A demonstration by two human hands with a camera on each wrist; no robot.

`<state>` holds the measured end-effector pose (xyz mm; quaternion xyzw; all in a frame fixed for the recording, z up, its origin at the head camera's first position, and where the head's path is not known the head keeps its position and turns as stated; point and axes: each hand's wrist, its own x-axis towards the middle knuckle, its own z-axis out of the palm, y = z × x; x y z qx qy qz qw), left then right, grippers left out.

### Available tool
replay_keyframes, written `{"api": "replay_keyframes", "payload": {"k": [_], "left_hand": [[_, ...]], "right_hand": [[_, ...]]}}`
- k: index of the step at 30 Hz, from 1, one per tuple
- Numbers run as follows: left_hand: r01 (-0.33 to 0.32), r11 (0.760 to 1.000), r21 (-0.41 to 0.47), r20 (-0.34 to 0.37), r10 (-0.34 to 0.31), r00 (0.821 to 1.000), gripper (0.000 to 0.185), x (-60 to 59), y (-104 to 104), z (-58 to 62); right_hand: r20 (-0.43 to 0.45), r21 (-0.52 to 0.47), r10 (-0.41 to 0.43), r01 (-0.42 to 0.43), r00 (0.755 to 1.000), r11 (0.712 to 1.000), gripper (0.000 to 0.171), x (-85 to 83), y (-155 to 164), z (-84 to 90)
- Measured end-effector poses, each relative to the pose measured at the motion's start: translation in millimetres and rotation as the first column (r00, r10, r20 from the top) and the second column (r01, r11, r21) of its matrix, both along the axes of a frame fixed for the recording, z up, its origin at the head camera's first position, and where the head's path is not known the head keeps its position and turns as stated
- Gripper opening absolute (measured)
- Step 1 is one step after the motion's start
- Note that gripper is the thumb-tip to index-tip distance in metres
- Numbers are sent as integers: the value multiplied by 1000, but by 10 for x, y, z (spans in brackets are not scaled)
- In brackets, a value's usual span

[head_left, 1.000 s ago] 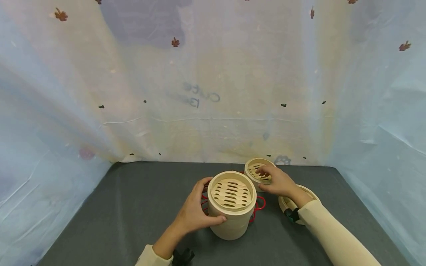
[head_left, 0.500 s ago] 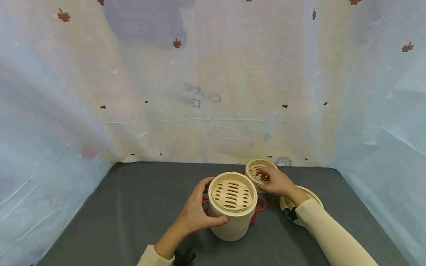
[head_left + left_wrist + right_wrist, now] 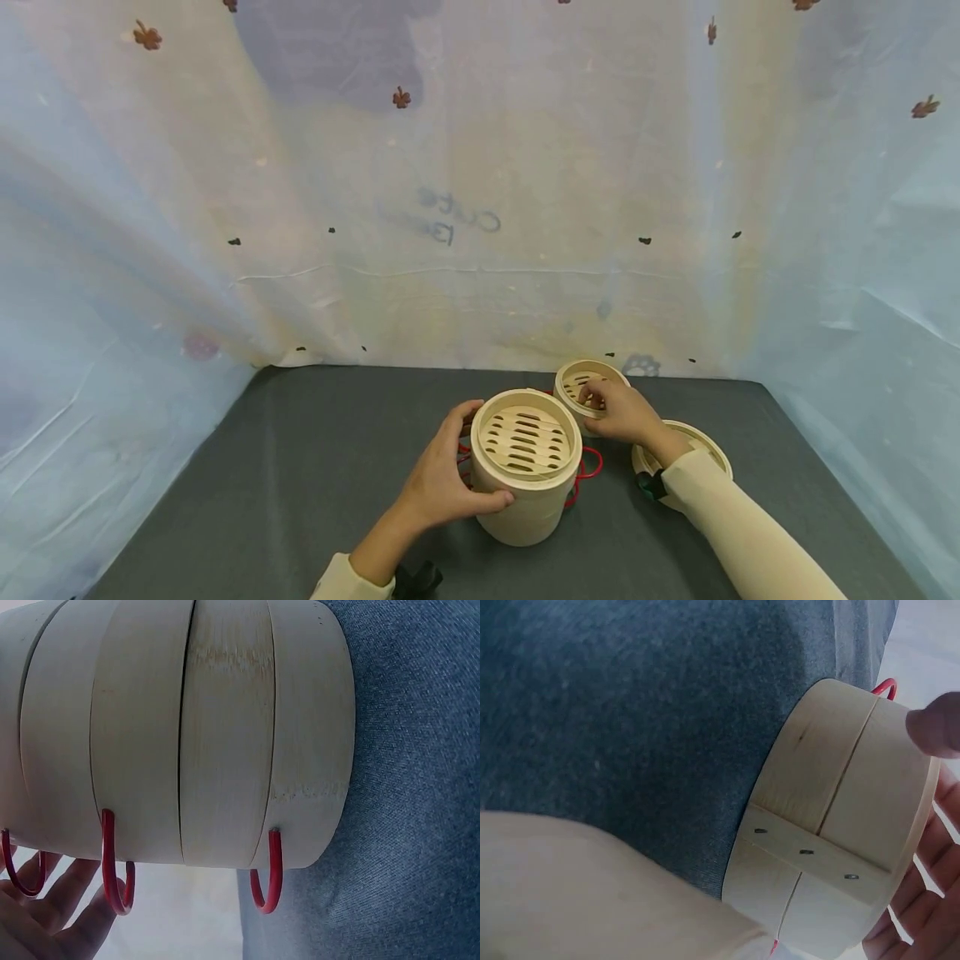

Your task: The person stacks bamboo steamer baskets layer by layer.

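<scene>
A tall stack of pale bamboo steamer baskets (image 3: 525, 500) stands near the middle in the head view, with a slatted top and red loop handles (image 3: 274, 874). My left hand (image 3: 442, 479) grips it from the left, thumb on the near wall and fingers round the far side. Behind it to the right is a smaller bamboo steamer basket (image 3: 847, 772). My right hand (image 3: 622, 412) holds this basket by its near right rim, thumb outside and fingers curled over inside. In the right wrist view the basket's side shows a stapled seam.
A round bamboo piece (image 3: 705, 442) lies to the right on the dark grey tabletop (image 3: 337, 433), partly hidden under my right forearm. Pale plastic sheeting (image 3: 480, 308) hangs behind and along both sides of the table.
The whole head view has shifted very slightly. Both hands keep nearly the same places; the fingers of my right hand have drawn in a little at the small basket's rim.
</scene>
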<state>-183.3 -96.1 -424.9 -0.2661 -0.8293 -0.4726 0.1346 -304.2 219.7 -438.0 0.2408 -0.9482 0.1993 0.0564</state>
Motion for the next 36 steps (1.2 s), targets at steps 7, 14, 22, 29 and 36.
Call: {"api": "replay_keyframes", "payload": {"k": [7,14,22,29,36], "left_hand": [[-10,1000,17,45,9,999,102,6,13,8],[-13,1000,18,40,12,999,101,5,29,16],[3,998,55,80,-7,997,99,-4,36,8],[6,995,102,161,-23,987,98,8,48,28],[1,996,91,139,-14,990,98,12,56,41]], "right_hand": [[-20,18,8,-8,1000,1000,23,-35,2,-25],[1,9,17,-17,1000,1000,21,-23,-26,4],[-5,52,-13,14,1000,999,23,-10,-28,43],[-15,50,-10,10,1000,999,24,7,-3,78],[-35,47,-20,21,999,999,24,31,12,108]]}}
